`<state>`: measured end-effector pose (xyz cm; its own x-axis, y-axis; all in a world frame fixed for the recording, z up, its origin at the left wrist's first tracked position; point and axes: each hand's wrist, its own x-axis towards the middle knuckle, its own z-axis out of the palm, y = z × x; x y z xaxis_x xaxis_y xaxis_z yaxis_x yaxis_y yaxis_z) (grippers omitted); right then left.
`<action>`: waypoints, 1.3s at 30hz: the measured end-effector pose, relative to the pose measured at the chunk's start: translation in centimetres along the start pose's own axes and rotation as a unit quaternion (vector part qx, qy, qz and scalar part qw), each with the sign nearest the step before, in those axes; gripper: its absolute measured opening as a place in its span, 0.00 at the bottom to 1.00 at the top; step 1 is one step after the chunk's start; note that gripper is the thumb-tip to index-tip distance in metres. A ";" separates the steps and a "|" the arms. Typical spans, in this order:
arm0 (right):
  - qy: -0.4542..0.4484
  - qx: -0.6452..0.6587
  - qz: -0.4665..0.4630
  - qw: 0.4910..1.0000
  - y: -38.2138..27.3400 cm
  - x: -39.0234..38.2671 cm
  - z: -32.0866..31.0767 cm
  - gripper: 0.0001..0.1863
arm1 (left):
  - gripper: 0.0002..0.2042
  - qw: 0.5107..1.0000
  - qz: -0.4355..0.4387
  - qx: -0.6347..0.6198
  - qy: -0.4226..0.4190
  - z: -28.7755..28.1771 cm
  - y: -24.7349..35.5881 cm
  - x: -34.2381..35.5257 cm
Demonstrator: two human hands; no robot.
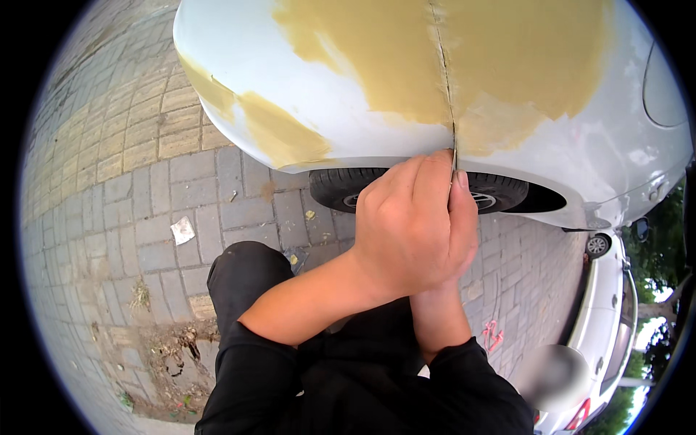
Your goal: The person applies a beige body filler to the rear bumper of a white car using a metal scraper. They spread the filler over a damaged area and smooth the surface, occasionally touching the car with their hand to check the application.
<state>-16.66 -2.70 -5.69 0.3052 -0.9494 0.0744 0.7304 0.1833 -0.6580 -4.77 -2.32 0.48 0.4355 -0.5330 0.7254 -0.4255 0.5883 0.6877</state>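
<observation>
My left hand (406, 217) is closed at the lower end of a thin, ragged seam (444, 72) crossing a white car's body panel (239, 51), fingertips at the panel's edge. My right hand (465, 203) is mostly hidden behind it; its thumb points up beside a thin edge at the seam. What either hand grips I cannot make out. Patches of tan coating (522, 58) cover the panel on both sides of the seam. A tire (330, 185) shows below the panel, behind my hands.
Grey and yellowish pavers (167, 174) surround my dark-clothed leg (243, 264). A white scrap (183, 230), a broken patch of ground (177, 355) and pink strands (491, 335) lie around. Another white car (602, 319) stands at the right, near trees (670, 225). A blurred round area covers part of it.
</observation>
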 end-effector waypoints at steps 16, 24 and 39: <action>-0.114 0.220 0.068 0.967 0.0 0.7 4.7 0.20 | 0.12 0.986 -0.122 0.014 -0.108 -2.1 2.0 3.0; -0.093 0.164 0.076 0.979 -0.6 1.0 2.1 0.18 | 0.12 0.993 -0.093 0.035 -0.065 -0.6 1.7 1.3; 0.147 0.043 0.185 0.971 -1.7 -11.0 -9.1 0.18 | 0.11 0.947 -0.115 0.047 -0.297 0.3 0.2 -11.4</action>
<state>-26.79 5.13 -12.22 0.3782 -0.8443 -0.3796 0.6565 0.5337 -0.5331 -10.02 3.69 -7.60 0.0139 -0.9050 0.4253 -0.4535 0.3733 0.8093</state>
